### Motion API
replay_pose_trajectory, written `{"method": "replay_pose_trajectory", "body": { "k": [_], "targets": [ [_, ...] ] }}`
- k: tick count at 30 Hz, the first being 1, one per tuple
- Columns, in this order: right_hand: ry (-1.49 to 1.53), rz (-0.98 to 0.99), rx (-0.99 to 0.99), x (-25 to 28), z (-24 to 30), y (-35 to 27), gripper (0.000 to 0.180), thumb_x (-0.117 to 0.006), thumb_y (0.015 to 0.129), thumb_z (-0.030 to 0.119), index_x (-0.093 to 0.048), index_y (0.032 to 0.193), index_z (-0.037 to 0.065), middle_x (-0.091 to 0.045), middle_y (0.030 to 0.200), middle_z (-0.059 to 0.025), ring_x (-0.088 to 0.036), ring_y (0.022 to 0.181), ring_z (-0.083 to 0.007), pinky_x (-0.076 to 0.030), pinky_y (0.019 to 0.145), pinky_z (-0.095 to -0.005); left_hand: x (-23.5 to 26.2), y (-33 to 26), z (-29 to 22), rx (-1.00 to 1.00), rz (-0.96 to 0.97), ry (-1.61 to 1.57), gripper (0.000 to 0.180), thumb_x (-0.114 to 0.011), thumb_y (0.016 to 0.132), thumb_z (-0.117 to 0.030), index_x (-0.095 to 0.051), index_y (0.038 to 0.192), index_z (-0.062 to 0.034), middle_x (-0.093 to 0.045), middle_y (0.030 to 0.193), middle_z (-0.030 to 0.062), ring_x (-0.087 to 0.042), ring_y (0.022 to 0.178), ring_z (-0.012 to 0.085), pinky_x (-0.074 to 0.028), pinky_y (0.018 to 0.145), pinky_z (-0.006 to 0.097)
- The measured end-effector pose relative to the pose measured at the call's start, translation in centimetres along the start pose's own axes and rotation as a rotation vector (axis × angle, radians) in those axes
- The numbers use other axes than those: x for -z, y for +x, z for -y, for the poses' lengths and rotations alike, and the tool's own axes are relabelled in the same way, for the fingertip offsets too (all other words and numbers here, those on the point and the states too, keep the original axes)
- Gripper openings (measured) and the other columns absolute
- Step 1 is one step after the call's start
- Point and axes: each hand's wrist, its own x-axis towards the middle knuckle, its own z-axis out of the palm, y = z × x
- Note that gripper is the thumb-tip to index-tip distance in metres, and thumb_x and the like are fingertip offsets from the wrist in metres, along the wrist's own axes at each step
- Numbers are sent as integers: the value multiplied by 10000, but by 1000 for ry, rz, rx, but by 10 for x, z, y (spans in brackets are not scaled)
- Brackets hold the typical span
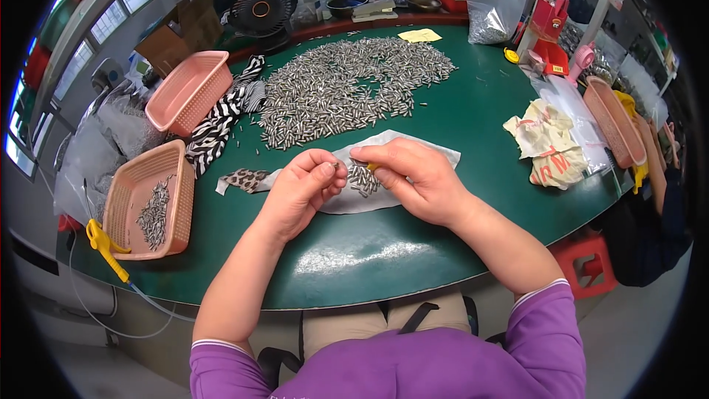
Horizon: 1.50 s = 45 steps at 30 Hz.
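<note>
My left hand (303, 186) is closed in a pinch over a pale cloth (358, 204). Something tiny and dark shows at its fingertips, too small to name. Opposite it, my right hand (422, 177) has thumb and fingers pressed together. A bit of yellow (371, 167) shows by its thumb tip; whether it is held or worn, I cannot tell. Between and just below the hands, a small heap of short silvery metal pins (363, 182) lies on the cloth. Beyond them spreads a large pile of similar metal pins (325, 96) on the green table (480, 114).
At left stand a pink basket (190, 92) and a peach basket (118, 210) holding some pins. A yellow air gun (107, 250) with a hose hangs by it. A zebra-striped cloth (214, 129) lies between. At right are a crumpled cream cloth (546, 144) and another pink basket (614, 122).
</note>
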Motion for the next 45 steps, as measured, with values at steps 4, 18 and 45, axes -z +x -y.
{"method": "replay_pose_trajectory", "body": {
  "k": [4,18,45],
  "targets": [
    [26,75,-50,0,4,-1,318,-585,853,28,-623,1167,60,-644,907,-85,-614,819,-238,-482,744,-336,-3,-1,1,1,2,4,151,-622,924,-194,-567,1001,-76,-635,949,25,-601,860,94,-493,794,230],
    [8,64,-56,-4,7,-2,329,-601,843,33,-630,1166,89,-629,858,-74,-612,769,-222,-489,695,-327,-9,-1,5,6,-2,-17,141,-616,928,-190,-568,996,-76,-638,909,18,-602,848,94,-494,804,239],
    [4,-3,-113,-5,14,-2,256,-609,862,91,-646,1113,118,-630,814,-64,-621,762,-238,-504,661,-344,-16,0,7,4,-82,-80,111,-620,923,-192,-567,967,-104,-633,824,10,-602,766,102,-499,733,235]
  ]
}}
